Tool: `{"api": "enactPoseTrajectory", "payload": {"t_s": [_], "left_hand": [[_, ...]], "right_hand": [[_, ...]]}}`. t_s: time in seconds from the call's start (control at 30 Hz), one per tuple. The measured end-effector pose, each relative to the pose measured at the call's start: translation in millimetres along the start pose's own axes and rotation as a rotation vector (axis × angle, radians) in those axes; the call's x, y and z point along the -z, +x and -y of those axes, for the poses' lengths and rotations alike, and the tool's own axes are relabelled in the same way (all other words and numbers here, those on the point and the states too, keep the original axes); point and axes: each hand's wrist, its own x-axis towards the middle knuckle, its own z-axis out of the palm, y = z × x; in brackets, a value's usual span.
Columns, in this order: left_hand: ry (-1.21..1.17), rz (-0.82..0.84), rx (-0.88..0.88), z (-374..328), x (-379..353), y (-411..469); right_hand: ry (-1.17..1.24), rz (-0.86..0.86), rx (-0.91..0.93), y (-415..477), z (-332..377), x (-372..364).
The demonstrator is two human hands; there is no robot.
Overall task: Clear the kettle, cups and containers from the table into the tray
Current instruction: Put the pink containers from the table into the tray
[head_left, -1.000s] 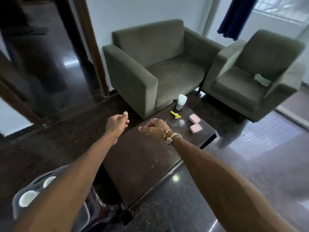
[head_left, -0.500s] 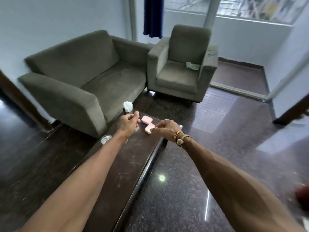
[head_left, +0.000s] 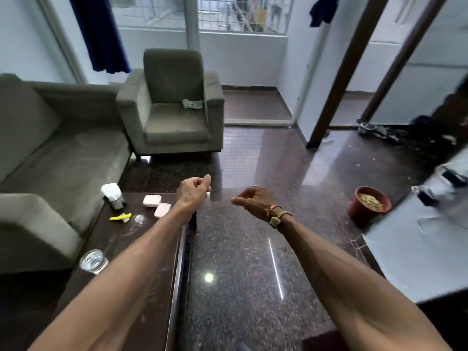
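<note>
The dark table [head_left: 121, 262] runs along the left under my left forearm. On it stand two pink lidded containers [head_left: 152, 200] [head_left: 162, 210], a clear glass cup [head_left: 92, 260] near the sofa side, a small clear glass [head_left: 138, 219], a yellow item [head_left: 121, 217] and a tissue holder [head_left: 112, 196]. My left hand [head_left: 193, 191] hovers over the table's far corner, fingers loosely curled, holding nothing. My right hand [head_left: 253, 201], with wrist bands, hangs over the floor to the right of the table, loosely curled and empty. No tray or kettle is in view.
A grey sofa [head_left: 50, 160] lines the table's left side and an armchair [head_left: 174, 117] with a cloth on it stands beyond. On the polished floor to the right sit a red pot [head_left: 368, 206] and a white bag [head_left: 445, 188].
The view has swung to the right; the tray with white cups at lower left has left the frame. Both hands keep the same loose pose and have drifted rightward off the table's middle.
</note>
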Motion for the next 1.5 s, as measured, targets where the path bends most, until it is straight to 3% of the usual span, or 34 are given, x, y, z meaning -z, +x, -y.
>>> {"api": "enactPoseTrajectory", "payload": {"t_s": [0.33,0.7,1.13,1.5], "left_hand": [[0.049,0.162,-0.066,-26.4,-89.1,-6.7],[0.090,0.162,-0.135,-68.4,-137.5,61.6],[0.100,0.182,-0.023,-29.7,-145.9,159.3],[0.063,0.148,-0.052,-84.8,-115.3,289.5]], "right_hand": [[0.011,-0.128,-0.105,-10.4,-56.0,48.6],[0.032,-0.187,-0.067,60.5,-70.5,111.0],[0.012,-0.098,-0.129,143.9,-81.4,86.3],[0.032,-0.171,-0.077,258.9,-16.5,103.5]]}}
